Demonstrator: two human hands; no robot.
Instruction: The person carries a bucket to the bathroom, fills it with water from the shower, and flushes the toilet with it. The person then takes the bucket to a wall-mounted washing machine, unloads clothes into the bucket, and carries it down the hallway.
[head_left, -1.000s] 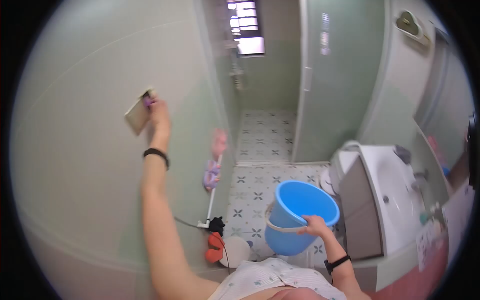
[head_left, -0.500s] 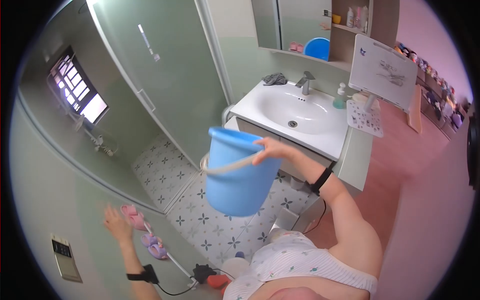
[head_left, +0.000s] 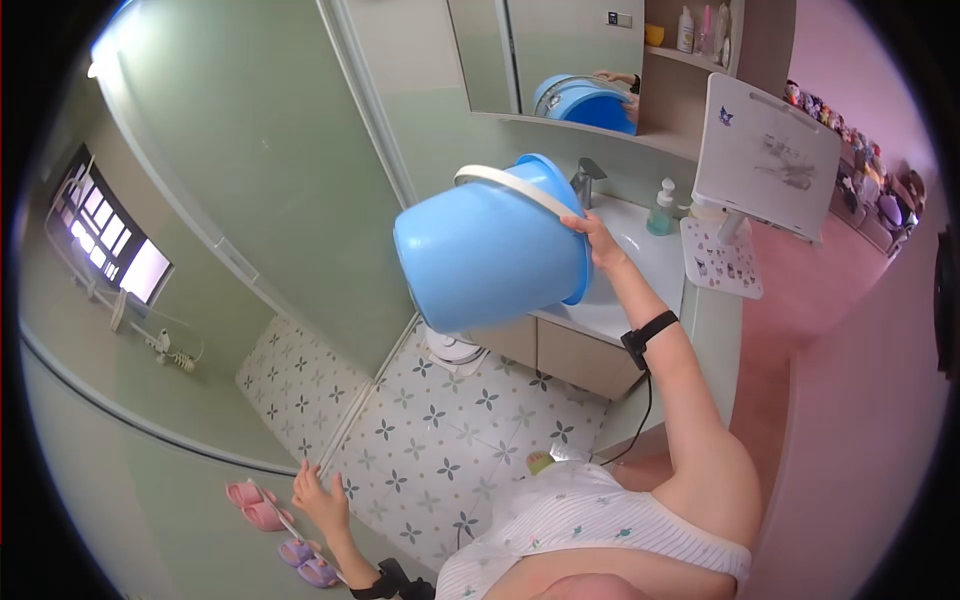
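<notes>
A light blue bucket (head_left: 490, 250) is tipped on its side in front of the washbasin (head_left: 645, 275), its mouth facing right toward the tap (head_left: 585, 182) and its base toward the shower glass. My right hand (head_left: 597, 240) grips its rim near the end of the white handle (head_left: 515, 185). The bucket hides much of the basin, and its inside does not show directly. Low on the left, my left hand (head_left: 322, 502) is empty with its fingers apart, close to pink slippers (head_left: 258, 505) and purple slippers (head_left: 308, 563) on a wall rack.
A soap bottle (head_left: 661, 210) stands behind the basin. To its right, a tablet-like white board (head_left: 765, 150) rises on a stand. Above hangs a mirror cabinet (head_left: 550, 60). The glass shower wall (head_left: 270, 150) borders the left. A white round appliance (head_left: 452, 345) sits on the patterned floor.
My right hand has lifted the bucket and tilted it from nearly upright onto its side, closer to the basin and mirror. My left hand has moved right and down, away from the wall.
</notes>
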